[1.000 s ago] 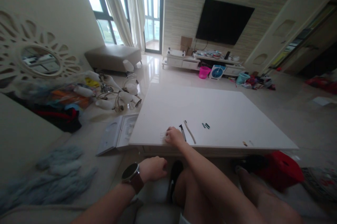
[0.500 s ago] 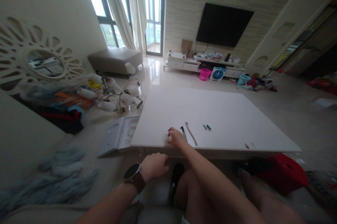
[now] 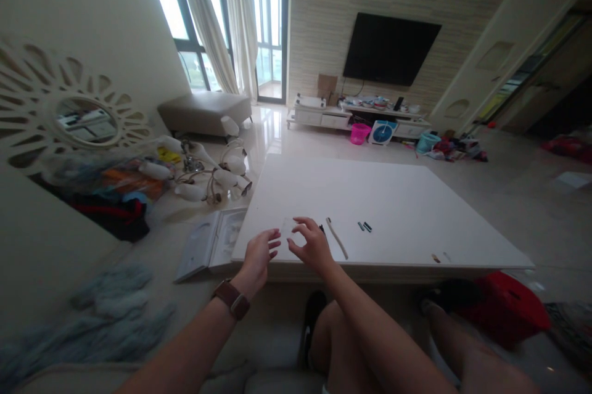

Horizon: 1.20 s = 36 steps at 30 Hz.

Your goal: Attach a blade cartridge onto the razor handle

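A small clear plastic piece [image 3: 287,227] shows faintly above the near left part of the white table. My right hand [image 3: 313,247] curves round its right side, forefinger at the top edge and thumb at the bottom, seeming to hold it by these edges. My left hand [image 3: 259,256], with a watch strap on its wrist, is just left of the piece, fingers stretched towards it and apart. Beyond the right hand lies a beige toothbrush-shaped stick [image 3: 337,238]. A dark slim tool [image 3: 322,229] beside it is mostly hidden by that hand. Further right are two short dark green pieces [image 3: 364,227].
The white table [image 3: 393,197] stretches ahead, with a small brown-and-black item [image 3: 435,258] near its front right edge. An opened white box [image 3: 210,246] leans at the left side. A chandelier [image 3: 213,175] lies on the floor; a red stool [image 3: 511,307] stands at right.
My left hand has come up from below the table edge to the clear piece and its fingers have spread. My right hand has turned, and the clear piece sits higher in view.
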{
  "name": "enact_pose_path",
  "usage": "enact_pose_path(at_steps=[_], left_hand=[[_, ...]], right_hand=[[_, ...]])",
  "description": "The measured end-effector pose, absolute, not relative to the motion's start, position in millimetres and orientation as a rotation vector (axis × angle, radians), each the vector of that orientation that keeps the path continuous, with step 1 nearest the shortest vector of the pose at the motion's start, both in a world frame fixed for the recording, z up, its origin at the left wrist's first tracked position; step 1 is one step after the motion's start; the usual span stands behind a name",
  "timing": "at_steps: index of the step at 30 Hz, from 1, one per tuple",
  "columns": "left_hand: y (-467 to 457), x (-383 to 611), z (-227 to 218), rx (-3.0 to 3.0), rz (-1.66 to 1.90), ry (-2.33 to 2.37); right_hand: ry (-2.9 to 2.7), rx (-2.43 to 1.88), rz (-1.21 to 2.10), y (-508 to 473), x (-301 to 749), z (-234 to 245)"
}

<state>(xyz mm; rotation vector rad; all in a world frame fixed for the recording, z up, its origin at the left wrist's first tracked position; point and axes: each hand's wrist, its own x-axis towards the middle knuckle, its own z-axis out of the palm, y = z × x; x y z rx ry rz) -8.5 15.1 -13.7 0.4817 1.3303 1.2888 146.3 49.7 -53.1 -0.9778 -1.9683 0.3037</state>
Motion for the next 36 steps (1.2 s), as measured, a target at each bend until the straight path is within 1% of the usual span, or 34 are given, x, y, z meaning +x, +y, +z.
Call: enact_pose_path(at_steps=[6,15,29,31,34,36], left_hand=[[11.9,-1.8,-13.6,0.464,1.322,1.225],[8.2,0.8,-6.9,0.501,1.345,1.113],[9.0,4.6,-7.4,0.400,1.362,0.963],[9.4,4.1,-5.8,0.341,1.375,0.969],[9.5,3.8,-2.6,0.258,1.394,0.996],[9.6,3.8,-0.8,0.232,1.407,0.993]], right_hand=[[-1.961,-0.893,0.324,38.3,137.2,-41.7],[-1.911,-0.832,0.442,36.7,137.1,-38.3],[-2.078,-0.778,0.572,39.0,147.7,-33.5],[-2.112,-0.871,0.543,57.9,167.6,-42.2],[-1.981,-1.315,0.379,93.9,222.7,-69.2],[-1.876,-1.447,0.343,110.7,268.1,-91.2]])
